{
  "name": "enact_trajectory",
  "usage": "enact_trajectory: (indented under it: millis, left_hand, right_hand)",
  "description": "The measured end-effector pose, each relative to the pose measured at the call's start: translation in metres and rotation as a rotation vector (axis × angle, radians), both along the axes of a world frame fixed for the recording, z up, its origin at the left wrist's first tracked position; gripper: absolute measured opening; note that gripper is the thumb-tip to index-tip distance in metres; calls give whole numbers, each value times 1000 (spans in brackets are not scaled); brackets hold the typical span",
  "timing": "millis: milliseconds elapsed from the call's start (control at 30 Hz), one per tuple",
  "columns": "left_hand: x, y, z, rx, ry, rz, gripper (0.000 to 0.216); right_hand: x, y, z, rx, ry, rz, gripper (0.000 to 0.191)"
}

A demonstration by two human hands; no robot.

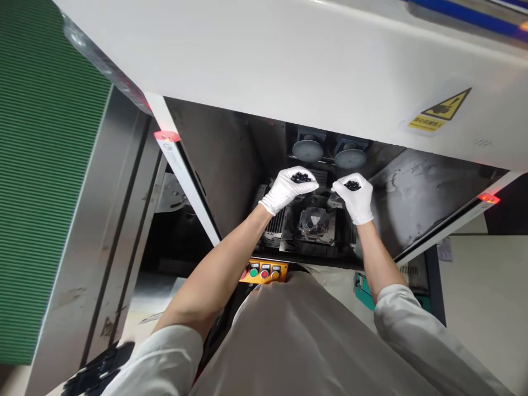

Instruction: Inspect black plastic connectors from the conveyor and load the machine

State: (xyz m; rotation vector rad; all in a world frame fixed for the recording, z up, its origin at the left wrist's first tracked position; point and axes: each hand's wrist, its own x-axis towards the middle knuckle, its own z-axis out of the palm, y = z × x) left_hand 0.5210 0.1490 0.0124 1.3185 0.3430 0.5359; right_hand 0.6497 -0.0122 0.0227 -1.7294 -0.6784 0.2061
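Note:
My left hand, in a white glove, is curled around a cluster of small glossy black pieces. On the other side my right hand, gloved the same way, cups a similar bunch of shiny black pieces. What kind of parts they are, I cannot make out. The two hands are a short gap apart, inside the dark open bay of a white machine. Behind them are two round grey discs on mounts. Beneath them sits a square dark fixture with a small triangular mark.
Slim white posts with red lights flank the opening. A white panel with a yellow warning sticker overhangs it. An orange button box is at my waist. To the left runs a green ribbed surface beside a metal frame.

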Motion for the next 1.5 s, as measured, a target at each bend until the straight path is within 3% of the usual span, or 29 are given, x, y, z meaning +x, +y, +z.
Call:
enact_trajectory:
  millis: [100, 200, 267, 367, 467, 567, 667, 800, 933, 1000, 1100, 1200, 1300, 1500]
  left_hand:
    - [-4, -3, -2, 4, -7, 19, 43]
    - [-8, 5, 6, 70, 16, -22, 47]
    - [-5, 15, 23, 214, 114, -110, 48]
    - [13, 24, 57, 595, 364, -286, 48]
    - [38, 17, 80, 966, 664, -333, 46]
    - [54, 5, 80, 1054, 817, -303, 40]
    - [60, 3, 63, 935, 736, -206, 30]
    - [63, 9, 43, 733, 584, -63, 33]
    - [58, 12, 39, 720, 518, 9, 33]
    - [48, 12, 40, 694, 499, 17, 33]
    - [25, 9, 37, 405, 351, -78, 35]
    - [8, 1, 25, -9, 129, -100, 41]
    - [6, -6, 12, -184, 21, -17, 43]
    - [12, -7, 7, -234, 53, 36, 40]
  right_hand:
    - [0, -4, 0, -7, -9, 4, 15]
    - [15, -9, 15, -98, 30, 162, 23]
    - [28, -7, 34, -255, 42, 333, 29]
    - [41, 11, 64, -612, -76, 478, 42]
    - [38, 36, 78, -1001, -241, 482, 36]
    - [30, 50, 71, -1135, -291, 410, 26]
    - [32, 50, 52, -1015, -270, 303, 28]
    - [45, 46, 28, -679, -206, 263, 37]
    - [49, 36, 26, -482, -76, 284, 26]
    - [43, 24, 30, -427, 68, 400, 22]
    - [30, 4, 25, -178, 244, 525, 30]
    - [16, -8, 7, 46, 266, 376, 36]
    - [9, -8, -7, 65, 213, 268, 35]
    - [10, -1, -10, -42, 106, 180, 39]
